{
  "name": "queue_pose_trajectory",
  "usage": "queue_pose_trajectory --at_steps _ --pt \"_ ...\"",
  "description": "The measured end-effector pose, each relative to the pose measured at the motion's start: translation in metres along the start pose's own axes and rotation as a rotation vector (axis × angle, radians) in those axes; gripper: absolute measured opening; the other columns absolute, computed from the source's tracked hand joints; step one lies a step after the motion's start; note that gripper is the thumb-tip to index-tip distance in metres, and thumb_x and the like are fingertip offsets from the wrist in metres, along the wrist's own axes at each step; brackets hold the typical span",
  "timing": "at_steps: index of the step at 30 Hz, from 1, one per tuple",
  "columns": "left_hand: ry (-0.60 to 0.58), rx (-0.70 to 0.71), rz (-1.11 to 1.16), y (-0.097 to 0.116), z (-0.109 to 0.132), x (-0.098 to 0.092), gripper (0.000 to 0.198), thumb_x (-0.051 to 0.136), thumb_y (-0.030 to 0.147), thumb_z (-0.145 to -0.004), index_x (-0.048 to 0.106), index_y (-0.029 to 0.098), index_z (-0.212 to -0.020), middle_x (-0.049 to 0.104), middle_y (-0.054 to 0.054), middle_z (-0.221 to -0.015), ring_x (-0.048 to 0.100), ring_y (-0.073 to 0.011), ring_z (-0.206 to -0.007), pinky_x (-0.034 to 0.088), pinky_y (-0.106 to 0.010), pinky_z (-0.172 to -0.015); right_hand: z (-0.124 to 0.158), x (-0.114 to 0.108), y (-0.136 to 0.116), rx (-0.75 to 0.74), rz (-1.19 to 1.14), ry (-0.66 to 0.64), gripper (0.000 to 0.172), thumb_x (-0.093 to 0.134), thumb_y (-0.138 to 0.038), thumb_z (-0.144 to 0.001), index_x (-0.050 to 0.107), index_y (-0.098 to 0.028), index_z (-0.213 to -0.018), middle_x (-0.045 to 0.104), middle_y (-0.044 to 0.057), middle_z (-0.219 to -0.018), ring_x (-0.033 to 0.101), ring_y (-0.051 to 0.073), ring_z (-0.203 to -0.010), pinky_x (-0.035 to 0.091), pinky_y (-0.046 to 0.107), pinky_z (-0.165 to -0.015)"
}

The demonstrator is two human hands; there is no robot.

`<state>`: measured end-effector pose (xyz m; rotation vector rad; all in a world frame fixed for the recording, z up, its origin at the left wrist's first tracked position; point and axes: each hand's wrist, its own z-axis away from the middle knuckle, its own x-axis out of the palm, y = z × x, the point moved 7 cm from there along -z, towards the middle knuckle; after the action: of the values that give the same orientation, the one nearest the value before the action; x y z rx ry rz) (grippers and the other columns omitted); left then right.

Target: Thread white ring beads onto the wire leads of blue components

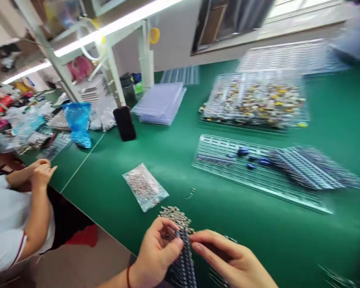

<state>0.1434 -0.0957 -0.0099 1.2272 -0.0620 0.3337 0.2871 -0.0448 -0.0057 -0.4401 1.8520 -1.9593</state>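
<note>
My left hand [157, 254] grips a bundle of dark bead strands [187, 268] between thumb and fingers; the strands hang down toward the bottom edge. At the upper end of the bundle, my right hand [231, 258] pinches with thumb and forefinger. Whatever lies between those fingertips is too small and blurred to name. Right behind both hands is a heap of small silvery metal pieces [174, 216] on the green table [156, 152]. A clear plastic bag [144, 187] full of similar small pieces lies just beyond the heap.
A clear ridged tray [219, 174] holds more dark strands [309, 166] and several dark blue pieces [243, 151]. Behind it stand trays with white and yellow pieces [267, 100], stacked plastic sheets [162, 102] and a phone [125, 124]. At left, a co-worker's hands [43, 172] rest near the table edge.
</note>
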Motion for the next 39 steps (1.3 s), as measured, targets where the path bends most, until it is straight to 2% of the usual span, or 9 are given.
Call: queue_pose_trajectory --at_steps 4,8,13,18,28,33,39 --pt "-0.023 -0.045 -0.03 -0.003 -0.004 0.005 0.038 0.071 0.05 -0.075 0.056 0.018 -0.09 0.052 0.001 -0.079 0.045 -0.0099 -0.069 0.039 -0.022 -0.065 -0.003 -0.003 -0.01 0.061 -0.168 0.038 0.015 0.072 -0.04 -0.08 0.077 -0.026 -0.082 0.071 0.002 -0.077 0.065 0.016 -0.07 0.053 0.016 -0.065" --pt "-0.007 -0.009 -0.073 -0.001 -0.001 0.01 0.032 0.069 0.046 -0.078 0.057 0.018 -0.088 0.054 0.001 -0.078 0.048 -0.0104 -0.07 0.041 -0.022 -0.067 0.0 -0.005 0.002 0.159 -0.36 0.058 0.018 0.079 -0.04 -0.074 0.075 -0.024 -0.08 0.07 0.003 -0.076 0.064 0.015 -0.067 0.054 0.018 -0.063" --pt "-0.001 0.037 -0.165 0.005 0.002 0.014 0.024 0.066 0.04 -0.082 0.059 0.018 -0.089 0.057 0.0 -0.077 0.051 -0.011 -0.071 0.042 -0.021 -0.066 0.002 -0.005 0.014 0.209 -0.451 0.044 0.02 0.08 -0.039 -0.073 0.075 -0.021 -0.08 0.068 0.004 -0.077 0.062 0.016 -0.07 0.054 0.023 -0.066" --pt "-0.009 0.048 -0.193 0.008 0.002 0.017 0.025 0.065 0.042 -0.082 0.06 0.018 -0.089 0.057 0.001 -0.073 0.05 -0.0101 -0.066 0.041 -0.02 -0.062 0.005 -0.006 0.02 0.238 -0.499 0.053 0.02 0.083 -0.035 -0.07 0.073 -0.021 -0.08 0.068 0.004 -0.078 0.061 0.016 -0.072 0.052 0.024 -0.068" --pt "-0.023 0.037 -0.179 0.012 0.005 0.018 0.025 0.066 0.041 -0.081 0.059 0.018 -0.086 0.057 0.001 -0.075 0.05 -0.0086 -0.066 0.041 -0.018 -0.062 0.003 -0.006 0.007 0.166 -0.47 0.029 0.013 0.078 -0.033 -0.076 0.071 -0.023 -0.079 0.064 0.002 -0.075 0.057 0.014 -0.068 0.049 0.02 -0.061" --pt "-0.02 0.041 -0.208 0.011 0.006 0.018 0.023 0.065 0.04 -0.082 0.06 0.018 -0.086 0.059 0.0 -0.077 0.053 -0.0102 -0.069 0.044 -0.019 -0.064 0.0 -0.011 -0.008 0.069 -0.377 0.104 0.015 0.079 -0.032 -0.074 0.07 -0.02 -0.071 0.065 0.003 -0.07 0.06 0.016 -0.065 0.052 0.021 -0.06" --pt "0.001 0.037 -0.205 0.011 0.004 0.017 0.023 0.067 0.04 -0.081 0.063 0.019 -0.088 0.064 -0.001 -0.08 0.058 -0.0119 -0.073 0.047 -0.02 -0.068 0.002 -0.015 -0.012 0.012 -0.314 0.175 0.011 0.078 -0.029 -0.074 0.071 -0.021 -0.077 0.068 0.004 -0.074 0.064 0.017 -0.067 0.056 0.021 -0.062"
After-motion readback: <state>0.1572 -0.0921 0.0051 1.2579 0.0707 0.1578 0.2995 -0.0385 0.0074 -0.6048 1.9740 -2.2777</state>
